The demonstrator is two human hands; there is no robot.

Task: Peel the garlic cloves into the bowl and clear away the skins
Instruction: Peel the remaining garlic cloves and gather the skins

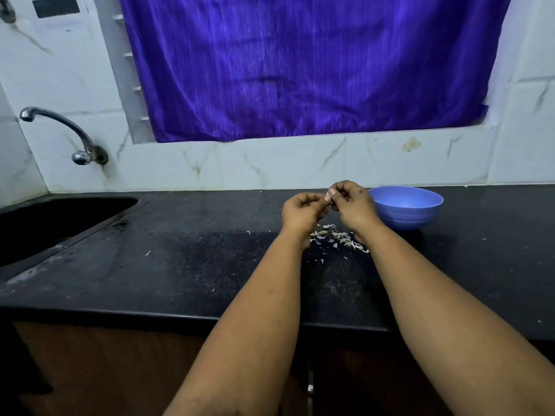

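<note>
- Hands meet above worktop (186,265): your left hand (303,210) and right hand (353,205) both curl round a garlic clove (328,198), mostly hidden by fingers.
- Skins (339,238) lie scattered below, partly behind your wrists.
- Blue bowl (411,210) just right of hands; contents can't be seen.

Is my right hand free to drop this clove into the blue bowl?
Probably yes: the right hand hovers just beside the blue bowl, whose open top is uncovered, with nothing between them. Both hands pinch the clove.
</note>
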